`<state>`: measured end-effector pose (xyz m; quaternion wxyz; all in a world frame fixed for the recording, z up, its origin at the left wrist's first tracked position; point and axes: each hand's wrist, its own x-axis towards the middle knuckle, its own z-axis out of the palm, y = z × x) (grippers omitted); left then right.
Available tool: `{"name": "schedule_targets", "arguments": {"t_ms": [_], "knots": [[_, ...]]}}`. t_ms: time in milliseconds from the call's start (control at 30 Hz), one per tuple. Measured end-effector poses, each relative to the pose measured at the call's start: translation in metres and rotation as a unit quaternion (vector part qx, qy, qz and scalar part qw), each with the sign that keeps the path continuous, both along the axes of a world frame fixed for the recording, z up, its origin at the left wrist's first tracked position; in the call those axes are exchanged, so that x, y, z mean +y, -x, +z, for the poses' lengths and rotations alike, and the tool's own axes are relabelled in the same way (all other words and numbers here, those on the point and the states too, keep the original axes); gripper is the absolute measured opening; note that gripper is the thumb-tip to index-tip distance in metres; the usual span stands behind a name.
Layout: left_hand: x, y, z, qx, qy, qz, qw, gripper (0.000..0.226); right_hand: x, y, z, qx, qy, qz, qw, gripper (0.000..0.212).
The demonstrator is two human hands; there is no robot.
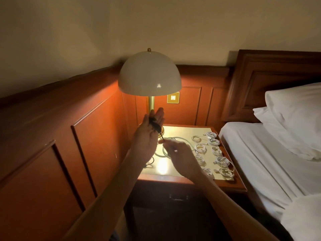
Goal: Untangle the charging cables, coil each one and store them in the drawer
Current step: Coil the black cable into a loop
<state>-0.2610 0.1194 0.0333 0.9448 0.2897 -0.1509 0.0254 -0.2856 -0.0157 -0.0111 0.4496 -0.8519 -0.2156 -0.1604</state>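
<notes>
My left hand (150,131) is raised above the nightstand with its fingers upright, and a black cable (155,125) is wound around them. My right hand (180,157) sits just below and to the right, pinching the loose end of that black cable near the left palm. A pale green cable (177,139) lies in a loose loop on the nightstand top (175,130). Several coiled white cables (214,150) lie in two rows on the right part of the top. The drawer (178,197) below the top is shut and in shadow.
A lit dome lamp (149,73) stands at the back left of the nightstand, its brass stem just behind my left hand. Wood panelling runs along the left and back. A bed (271,153) with white sheets and pillows borders the right.
</notes>
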Motion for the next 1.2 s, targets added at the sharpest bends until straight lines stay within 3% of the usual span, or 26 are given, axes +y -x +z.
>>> {"name": "schedule_targets", "arguments": {"t_ms": [67,133,167,200,267,333,400,433,467,533,633,667,733,833,933,967,1000,1100,1133,1200], "knots": [[-0.002,-0.003,-0.016,-0.021,-0.172,0.115,0.978,0.038,0.002,0.003,-0.004,-0.031,0.070,-0.024,0.997,0.021],[-0.003,-0.006,-0.032,-0.032,-0.369,0.242,0.897,0.049,-0.003,0.001,0.000,-0.066,0.153,-0.037,0.985,0.025],[-0.004,-0.007,-0.035,-0.030,-0.425,0.288,0.858,0.054,-0.007,0.000,0.002,-0.070,0.183,-0.039,0.980,0.025],[-0.003,-0.009,-0.039,-0.017,-0.439,0.307,0.844,0.053,-0.010,0.000,0.006,-0.060,0.208,-0.038,0.976,0.025],[-0.006,-0.007,-0.038,0.007,-0.337,0.245,0.909,0.037,-0.012,0.001,0.006,-0.056,0.245,-0.037,0.967,0.027],[-0.005,-0.009,-0.028,0.052,-0.129,0.126,0.982,0.031,-0.012,0.005,0.003,-0.056,0.257,-0.042,0.964,0.026],[-0.001,-0.014,-0.014,0.126,0.090,0.021,0.988,0.032,-0.013,0.007,-0.001,-0.041,0.211,-0.053,0.975,0.022],[0.001,-0.017,-0.009,0.150,0.130,0.004,0.980,0.032,-0.015,0.007,-0.003,-0.033,0.197,-0.054,0.978,0.021],[0.000,-0.017,-0.005,0.153,0.139,-0.003,0.978,0.033,-0.016,0.007,-0.004,-0.022,0.189,-0.048,0.980,0.020],[-0.005,-0.013,-0.008,0.149,0.068,0.024,0.986,0.034,-0.018,0.009,-0.001,-0.020,0.177,-0.019,0.984,0.019],[-0.011,-0.006,-0.025,0.077,-0.176,0.109,0.975,0.032,-0.020,0.008,0.012,-0.064,0.199,-0.021,0.978,0.022],[-0.013,-0.006,-0.030,0.036,-0.283,0.143,0.948,0.034,-0.022,0.006,0.017,-0.067,0.218,-0.029,0.973,0.023],[-0.015,-0.005,-0.030,-0.045,-0.489,0.221,0.843,0.034,-0.026,0.002,0.028,-0.068,0.245,-0.043,0.966,0.022],[-0.019,0.007,-0.016,-0.157,-0.633,0.219,0.725,0.030,-0.035,0.000,0.048,-0.067,0.269,-0.045,0.960,0.018],[-0.019,0.018,0.000,-0.136,-0.765,0.172,0.605,0.040,-0.048,-0.001,0.078,-0.053,0.269,-0.009,0.962,0.015],[-0.019,0.019,0.003,-0.124,-0.778,0.143,0.599,0.042,-0.053,-0.002,0.086,-0.056,0.259,0.005,0.964,0.014],[-0.018,0.020,0.008,-0.110,-0.773,0.099,0.617,0.041,-0.058,-0.005,0.091,-0.061,0.247,0.020,0.967,0.013],[-0.010,0.015,0.015,-0.099,-0.603,-0.086,0.787,0.043,-0.067,-0.011,0.098,-0.073,0.216,0.063,0.972,0.013],[-0.007,0.012,0.014,-0.100,-0.551,-0.137,0.817,0.047,-0.068,-0.011,0.100,-0.064,0.197,0.078,0.975,0.014],[-0.004,0.010,0.016,-0.109,-0.495,-0.211,0.836,0.049,-0.068,-0.012,0.102,-0.023,0.140,0.108,0.984,0.016]]}}
